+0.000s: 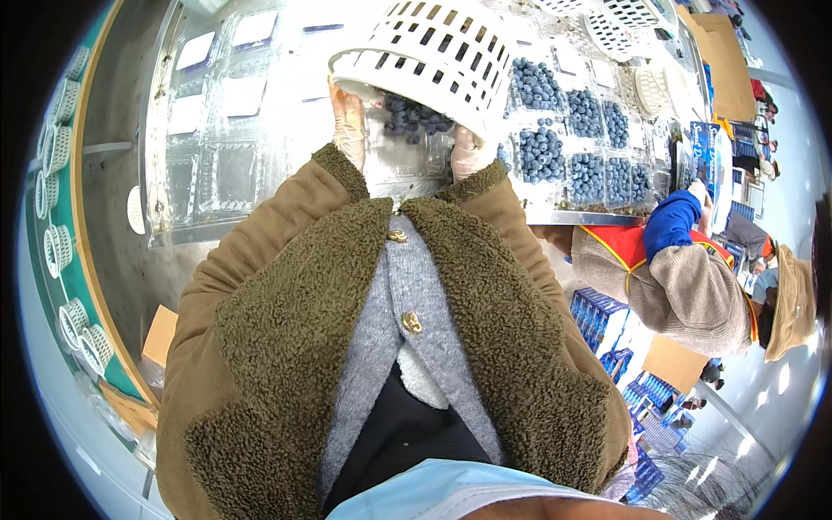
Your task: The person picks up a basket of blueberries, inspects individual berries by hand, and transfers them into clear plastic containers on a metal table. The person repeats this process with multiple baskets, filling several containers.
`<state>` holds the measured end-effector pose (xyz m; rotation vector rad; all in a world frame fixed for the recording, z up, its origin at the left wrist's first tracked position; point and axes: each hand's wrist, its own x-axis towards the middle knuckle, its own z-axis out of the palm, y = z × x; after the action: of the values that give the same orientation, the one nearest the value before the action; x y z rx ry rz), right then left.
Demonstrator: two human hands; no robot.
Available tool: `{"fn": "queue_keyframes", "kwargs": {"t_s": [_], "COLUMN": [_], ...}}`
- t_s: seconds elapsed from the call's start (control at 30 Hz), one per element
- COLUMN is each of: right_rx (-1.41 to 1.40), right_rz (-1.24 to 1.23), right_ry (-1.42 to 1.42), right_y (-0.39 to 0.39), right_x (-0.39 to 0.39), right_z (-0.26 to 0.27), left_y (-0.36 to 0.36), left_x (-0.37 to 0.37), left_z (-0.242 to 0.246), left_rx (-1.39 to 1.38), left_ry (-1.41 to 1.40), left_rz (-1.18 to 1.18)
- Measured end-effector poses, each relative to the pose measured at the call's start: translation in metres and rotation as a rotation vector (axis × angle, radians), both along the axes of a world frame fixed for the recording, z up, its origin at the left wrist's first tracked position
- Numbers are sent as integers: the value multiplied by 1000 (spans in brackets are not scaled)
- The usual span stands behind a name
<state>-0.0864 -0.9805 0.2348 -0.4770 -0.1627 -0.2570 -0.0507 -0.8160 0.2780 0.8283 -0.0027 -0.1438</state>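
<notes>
A white slotted plastic basket [448, 58] is tilted above the table with its mouth towards me. My left hand [349, 120], in a thin glove, holds it at the left of the rim. My right hand [472, 153], also gloved, is at the rim's lower right and holds that side. Dark blueberries [416, 117] show at the basket's mouth, over a clear plastic clamshell [406, 159] between my hands. Part of the clamshell is hidden by the basket and berries. To the right stand several clamshells filled with blueberries [541, 153].
Empty clear clamshells [234, 175], some with white pads [244, 96], cover the left of the metal table [188, 234]. More white baskets [621, 29] stand at the far right. A co-worker [676, 279] there holds a blue printed carton [705, 156]. Baskets [57, 149] line a green surface at left.
</notes>
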Motion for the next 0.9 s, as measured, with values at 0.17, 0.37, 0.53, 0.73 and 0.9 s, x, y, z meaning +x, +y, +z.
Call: {"fn": "queue_keyframes", "kwargs": {"t_s": [0.17,0.37,0.53,0.73,0.9], "right_rx": [-851,-766,-982,-790,-789], "right_rz": [-317,-436,-395,-353,-369], "right_ry": [314,318,619,604,554], "right_y": [7,8,-10,3,7], "right_x": [-8,-7,-7,-13,-11], "right_z": [35,40,23,52,72], "left_y": [-4,-9,-12,-15,-8], "left_x": [10,21,18,12,12], "left_z": [-8,-34,-39,-28,-27], "left_rx": [22,145,37,-32,-44], "left_ry": [-29,-53,164,102,117], "left_rz": [4,39,90,39,-61]}}
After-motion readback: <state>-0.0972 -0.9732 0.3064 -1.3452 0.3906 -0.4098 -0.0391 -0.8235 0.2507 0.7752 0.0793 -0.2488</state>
